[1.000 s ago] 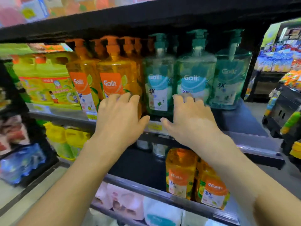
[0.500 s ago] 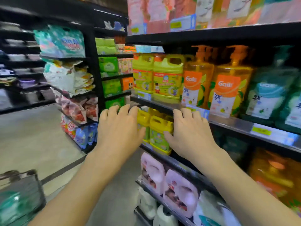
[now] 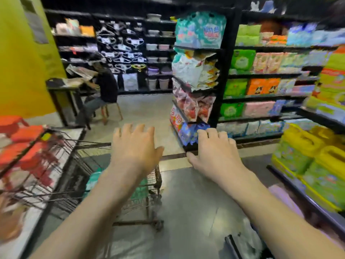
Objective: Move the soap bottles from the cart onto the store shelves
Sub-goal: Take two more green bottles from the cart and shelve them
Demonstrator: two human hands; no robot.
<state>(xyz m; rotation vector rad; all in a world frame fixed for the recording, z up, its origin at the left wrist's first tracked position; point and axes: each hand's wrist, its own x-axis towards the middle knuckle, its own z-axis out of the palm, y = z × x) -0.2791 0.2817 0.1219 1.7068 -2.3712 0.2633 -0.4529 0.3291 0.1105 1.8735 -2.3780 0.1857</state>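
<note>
View has swung off the soap shelf to the dark wire shopping cart [image 3: 150, 200]. Left hand [image 3: 133, 146] and right hand [image 3: 216, 152] are empty, fingers loosely spread, reaching toward it. The blurred teal shapes [image 3: 93, 181] inside are probably the remaining soap bottles, so the next pickup is pending.

No legible text; frame motion-blurred. Far centre, top of end rack [image 3: 223, 75]: teal bag [image 3: 197, 28] with blue-and-red logo patch, letters unreadable. Low on same rack: red pack [image 3: 176, 118], white marks illegible. Near right: yellow jugs [image 3: 306, 148], labels smeared.
</note>
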